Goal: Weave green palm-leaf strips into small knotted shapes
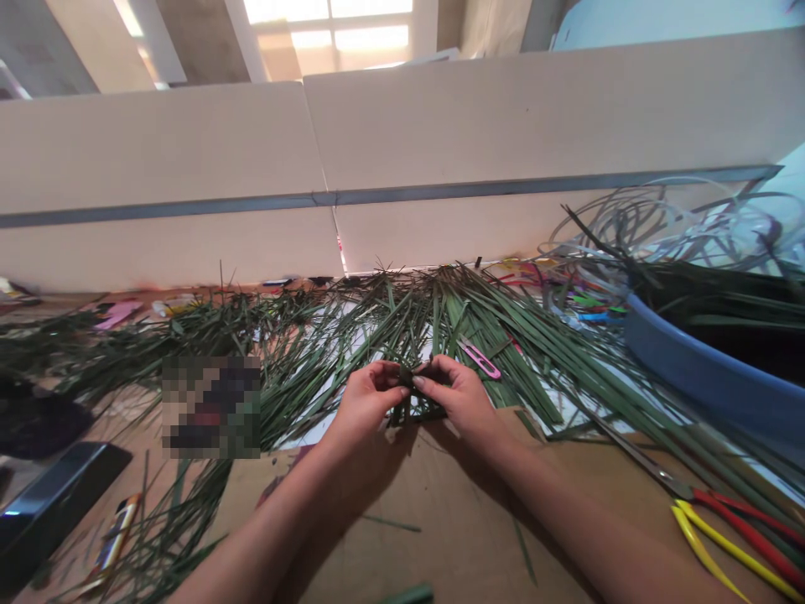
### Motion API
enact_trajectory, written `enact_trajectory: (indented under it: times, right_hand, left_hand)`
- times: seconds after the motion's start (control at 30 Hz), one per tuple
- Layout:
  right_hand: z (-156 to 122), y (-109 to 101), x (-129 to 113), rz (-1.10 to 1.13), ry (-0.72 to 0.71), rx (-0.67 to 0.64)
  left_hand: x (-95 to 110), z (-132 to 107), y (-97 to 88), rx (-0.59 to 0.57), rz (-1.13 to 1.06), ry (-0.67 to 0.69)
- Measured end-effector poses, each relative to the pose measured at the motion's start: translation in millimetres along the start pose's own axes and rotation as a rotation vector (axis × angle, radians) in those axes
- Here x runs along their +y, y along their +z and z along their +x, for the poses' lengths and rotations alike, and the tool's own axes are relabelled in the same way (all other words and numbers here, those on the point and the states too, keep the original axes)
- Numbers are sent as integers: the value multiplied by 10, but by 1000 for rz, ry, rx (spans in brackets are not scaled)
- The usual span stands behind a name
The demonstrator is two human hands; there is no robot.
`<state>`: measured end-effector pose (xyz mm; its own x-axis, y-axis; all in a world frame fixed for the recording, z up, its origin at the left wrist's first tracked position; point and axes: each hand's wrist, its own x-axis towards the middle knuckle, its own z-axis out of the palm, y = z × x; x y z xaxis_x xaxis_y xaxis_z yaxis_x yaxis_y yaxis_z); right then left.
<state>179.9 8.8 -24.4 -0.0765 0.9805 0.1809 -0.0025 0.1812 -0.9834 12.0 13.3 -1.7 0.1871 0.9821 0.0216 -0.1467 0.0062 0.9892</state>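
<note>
My left hand (376, 393) and my right hand (449, 384) meet at the middle of the view, thumbs and fingertips pinched close together. Between them is a small dark green piece of folded leaf strips (407, 377), held from both sides. Its exact shape is partly hidden by my fingers. Long green leaf strips (503, 335) lie in a thick spread just beyond my hands. A pink craft knife (481, 359) rests on them, a little past my right hand. Beneath my forearms lies a sheet of brown cardboard (402, 512) with a few loose leaf bits on it.
A blue tub (704, 369) of leaf strips stands at right, with coiled clear strapping (654, 222) behind. Yellow-handled pliers (710, 545) and a red-handled tool (748, 520) lie at lower right. At left are a dark glossy box (63, 495) and a marker-like tube (116, 533). A white partition (189, 151) rises behind.
</note>
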Motion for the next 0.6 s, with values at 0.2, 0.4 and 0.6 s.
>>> enact_trajectory:
  times: [0.2, 0.4, 0.6]
  right_hand:
    - [7, -12, -2, 55, 12, 21]
    - [48, -60, -79, 205, 62, 0]
    - [64, -88, -74, 102, 112, -73]
  left_hand:
    - [-59, 17, -5, -24, -9, 9]
    - [-1, 20, -69, 5, -81, 3]
    - [-9, 39, -119, -23, -103, 5]
